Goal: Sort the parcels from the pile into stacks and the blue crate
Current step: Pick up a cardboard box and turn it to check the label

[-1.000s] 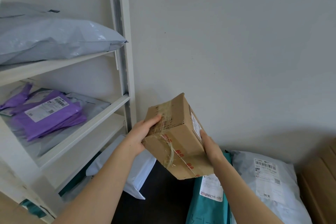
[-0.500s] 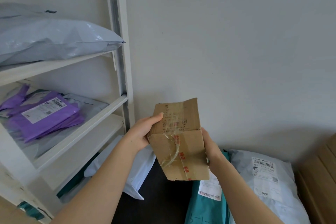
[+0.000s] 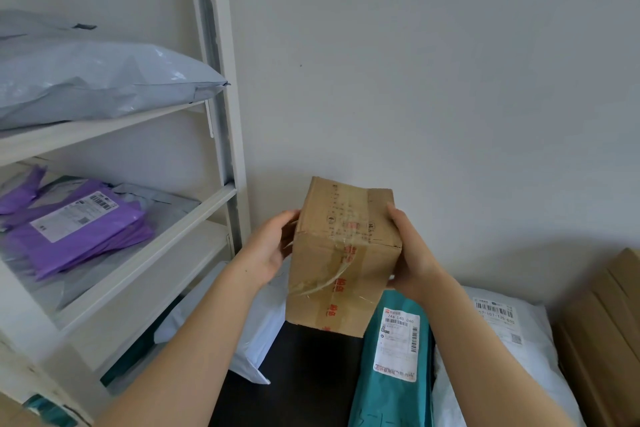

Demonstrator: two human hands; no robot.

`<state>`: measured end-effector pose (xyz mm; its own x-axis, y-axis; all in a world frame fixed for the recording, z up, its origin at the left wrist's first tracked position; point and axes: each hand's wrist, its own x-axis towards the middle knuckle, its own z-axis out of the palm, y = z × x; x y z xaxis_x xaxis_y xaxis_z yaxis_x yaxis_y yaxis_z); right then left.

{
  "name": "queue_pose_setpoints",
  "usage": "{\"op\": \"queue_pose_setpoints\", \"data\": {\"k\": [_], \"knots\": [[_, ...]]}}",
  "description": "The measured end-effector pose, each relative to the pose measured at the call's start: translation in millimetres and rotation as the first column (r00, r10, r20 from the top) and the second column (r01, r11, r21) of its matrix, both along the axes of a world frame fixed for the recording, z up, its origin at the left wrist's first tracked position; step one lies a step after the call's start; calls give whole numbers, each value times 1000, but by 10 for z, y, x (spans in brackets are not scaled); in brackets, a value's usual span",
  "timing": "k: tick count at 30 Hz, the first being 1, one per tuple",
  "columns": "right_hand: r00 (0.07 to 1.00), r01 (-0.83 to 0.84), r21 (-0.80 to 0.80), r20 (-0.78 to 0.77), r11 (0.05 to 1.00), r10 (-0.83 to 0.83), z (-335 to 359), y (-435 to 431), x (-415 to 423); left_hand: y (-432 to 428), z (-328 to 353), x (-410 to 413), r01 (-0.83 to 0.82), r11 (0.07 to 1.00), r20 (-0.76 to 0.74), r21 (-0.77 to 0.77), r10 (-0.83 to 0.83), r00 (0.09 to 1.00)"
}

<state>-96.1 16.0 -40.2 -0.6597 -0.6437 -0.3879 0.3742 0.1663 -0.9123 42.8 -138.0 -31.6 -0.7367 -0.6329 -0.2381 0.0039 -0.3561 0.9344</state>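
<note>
2 hands are holding the box in mid-air before the wall: I am seeing my left hand curling round its left side and my right hand clasping its right side. It is hanging above a teal bag and a white bag, right of the shelf carrying purple bags.

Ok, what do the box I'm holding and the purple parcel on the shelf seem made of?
Box: brown cardboard by the look, matte, creased, sealed with glossy clear tape. Purple parcel: thin plastic film, probably, slightly shiny, wrinkled, with a white paper label.
</note>
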Motion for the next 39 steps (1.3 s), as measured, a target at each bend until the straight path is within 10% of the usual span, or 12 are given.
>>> {"op": "queue_pose_setpoints", "data": {"k": [22, 30, 39], "knots": [[906, 269, -494, 420, 826, -44, -319, 406, -75, 245, -10, -153, 158, 832, 291, -532, 3, 957], [943, 161, -533, 331, 831, 30, -422, 392, -89, 152, -127, -70, 235, 882, 319, -408, -103, 942], [934, 225, -362, 345, 904, -94, -460, 186, -209, 65, -277, 1, 232, 967, 205, 109, -250, 946]]}}
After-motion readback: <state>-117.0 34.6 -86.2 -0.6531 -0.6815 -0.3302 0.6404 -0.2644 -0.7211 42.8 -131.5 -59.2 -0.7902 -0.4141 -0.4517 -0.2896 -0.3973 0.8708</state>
